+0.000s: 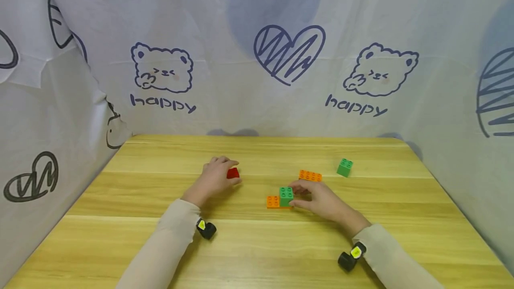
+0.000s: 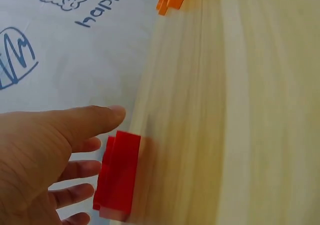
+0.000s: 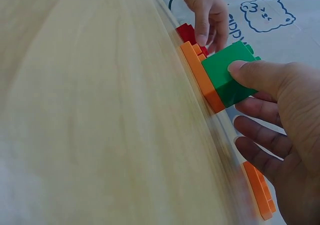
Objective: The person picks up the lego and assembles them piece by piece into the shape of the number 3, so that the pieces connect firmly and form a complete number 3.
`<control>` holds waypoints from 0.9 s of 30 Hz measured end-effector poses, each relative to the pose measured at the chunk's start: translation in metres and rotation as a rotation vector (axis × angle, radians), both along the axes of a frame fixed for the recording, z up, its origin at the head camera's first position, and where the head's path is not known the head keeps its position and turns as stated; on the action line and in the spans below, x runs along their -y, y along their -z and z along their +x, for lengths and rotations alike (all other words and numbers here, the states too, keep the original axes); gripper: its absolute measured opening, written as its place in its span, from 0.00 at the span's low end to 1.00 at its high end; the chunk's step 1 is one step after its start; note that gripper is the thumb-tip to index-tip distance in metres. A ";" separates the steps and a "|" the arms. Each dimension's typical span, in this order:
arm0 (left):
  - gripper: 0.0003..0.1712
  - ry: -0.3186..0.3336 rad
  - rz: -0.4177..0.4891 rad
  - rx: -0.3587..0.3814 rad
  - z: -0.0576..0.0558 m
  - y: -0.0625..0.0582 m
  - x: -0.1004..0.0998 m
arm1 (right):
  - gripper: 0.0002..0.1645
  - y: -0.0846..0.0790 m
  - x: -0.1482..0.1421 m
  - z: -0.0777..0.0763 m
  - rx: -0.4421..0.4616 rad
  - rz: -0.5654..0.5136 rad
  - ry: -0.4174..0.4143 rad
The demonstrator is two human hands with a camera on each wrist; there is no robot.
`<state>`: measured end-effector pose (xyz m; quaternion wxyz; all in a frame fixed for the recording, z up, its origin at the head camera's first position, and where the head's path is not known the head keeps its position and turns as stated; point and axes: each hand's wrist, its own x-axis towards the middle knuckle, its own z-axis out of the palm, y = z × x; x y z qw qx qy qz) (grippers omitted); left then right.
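Note:
My right hand pinches a green building block, thumb on its near side and the index finger behind. The block sits at the right end of a flat orange brick, whose studs show on the left. My left hand is over a red brick, with its fingers spread and loosely bent around the studded side. In the left wrist view its thumb extends past the brick's end, and a gap shows between them.
A second orange brick lies just beyond my right hand. Farther back to the right stands another green block. A printed white cloth hangs behind and at the sides of the wooden table.

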<state>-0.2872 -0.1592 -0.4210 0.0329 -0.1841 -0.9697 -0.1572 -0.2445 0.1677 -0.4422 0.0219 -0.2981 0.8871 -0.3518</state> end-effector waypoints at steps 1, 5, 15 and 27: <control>0.33 -0.005 0.001 0.007 -0.001 0.001 0.002 | 0.27 0.000 0.000 0.000 -0.003 0.001 0.001; 0.34 -0.027 -0.006 0.021 -0.004 0.004 0.006 | 0.27 0.000 0.000 0.000 -0.018 0.001 0.001; 0.29 -0.054 -0.032 0.036 -0.005 0.010 0.009 | 0.26 -0.002 0.001 0.002 -0.011 -0.001 -0.005; 0.26 -0.013 -0.039 0.016 -0.003 0.002 0.005 | 0.27 -0.004 0.001 0.003 -0.003 0.002 -0.007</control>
